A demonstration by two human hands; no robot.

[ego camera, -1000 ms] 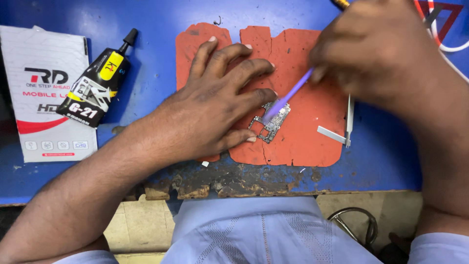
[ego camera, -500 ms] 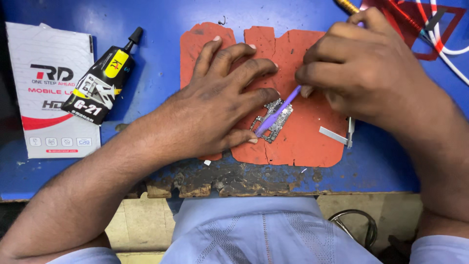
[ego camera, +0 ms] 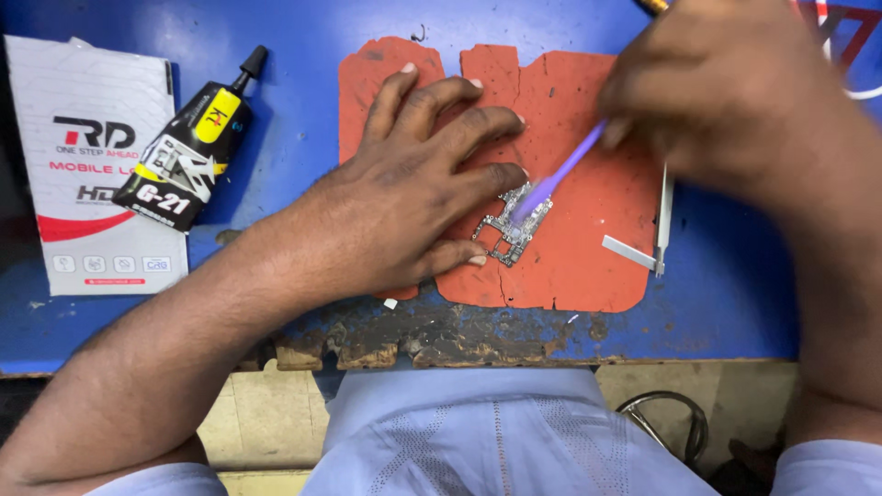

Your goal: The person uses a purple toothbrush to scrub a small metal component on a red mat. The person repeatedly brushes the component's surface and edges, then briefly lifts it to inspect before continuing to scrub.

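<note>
Right hand (ego camera: 735,101) had shifted up-right, blurred, gripping purple brush (ego camera: 556,179), bristles on small circuit board (ego camera: 513,225). Left hand (ego camera: 404,197) lay flat, fingers pinning board on orange mat (ego camera: 570,110). Brushing looked mid-way; board not lifted. Glue tube (ego camera: 188,152) lay untouched.

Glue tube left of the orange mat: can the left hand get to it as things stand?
Probably yes. The glue tube lies uncovered on the blue bench beside the left hand, with nothing between them. But that hand is pinning the small circuit board and would have to let go first.
</note>
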